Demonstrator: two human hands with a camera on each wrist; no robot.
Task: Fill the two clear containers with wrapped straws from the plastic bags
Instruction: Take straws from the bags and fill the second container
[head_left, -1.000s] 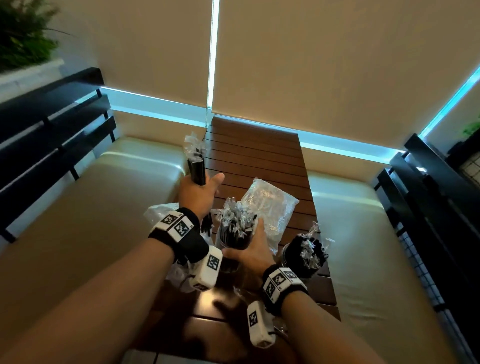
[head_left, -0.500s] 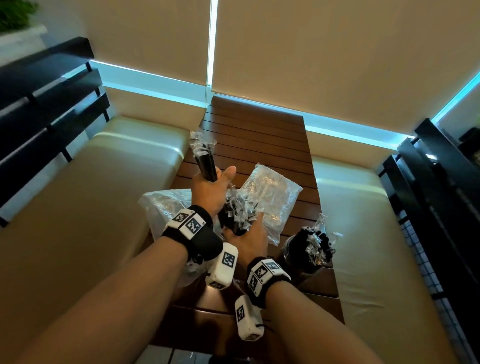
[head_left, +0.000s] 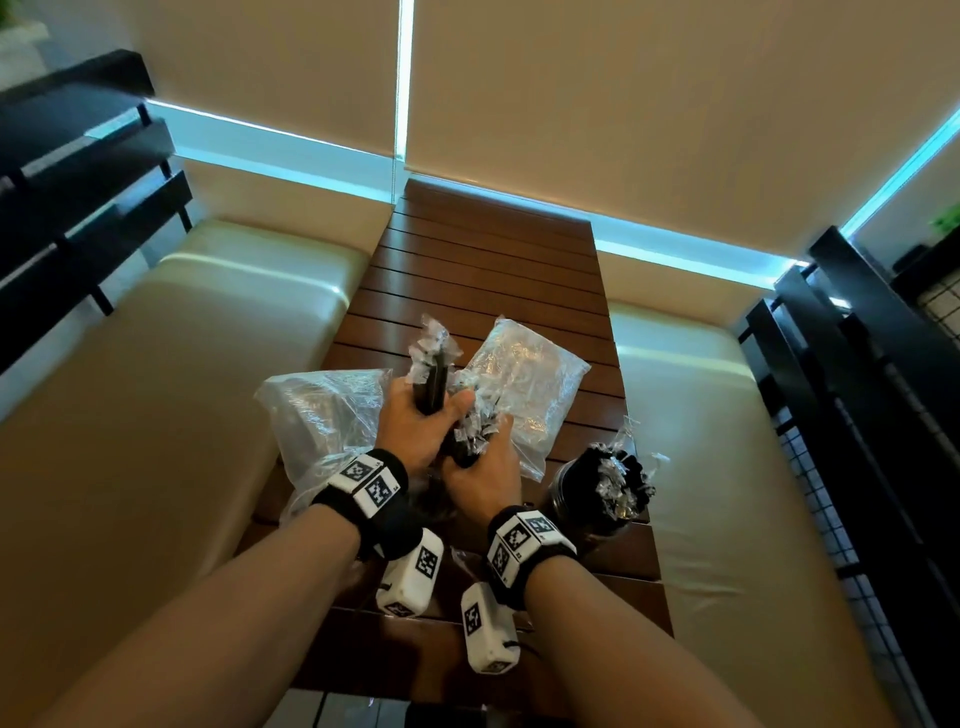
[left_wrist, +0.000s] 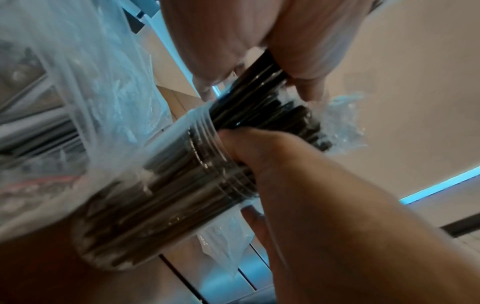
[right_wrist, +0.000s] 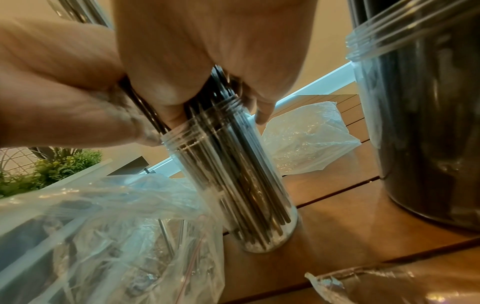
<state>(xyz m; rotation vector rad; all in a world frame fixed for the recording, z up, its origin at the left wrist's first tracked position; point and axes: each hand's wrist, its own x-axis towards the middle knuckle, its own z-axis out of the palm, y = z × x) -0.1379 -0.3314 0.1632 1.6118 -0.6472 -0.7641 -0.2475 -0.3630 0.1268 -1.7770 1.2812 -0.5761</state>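
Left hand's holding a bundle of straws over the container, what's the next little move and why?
Probably slide the bundle straight down. The left hand grips it with its lower ends at the mouth of the container, which the right hand steadies and which looks nearly full.

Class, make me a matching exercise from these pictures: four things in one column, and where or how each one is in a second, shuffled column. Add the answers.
1. bundle of wrapped straws
2. second container
3. left plastic bag
4. container being filled

A. stands alone, packed with straws
B. gripped by the left hand
C. steadied at its mouth by the right hand
D. lies at the table's left edge

Pairs: 1-B, 2-A, 3-D, 4-C
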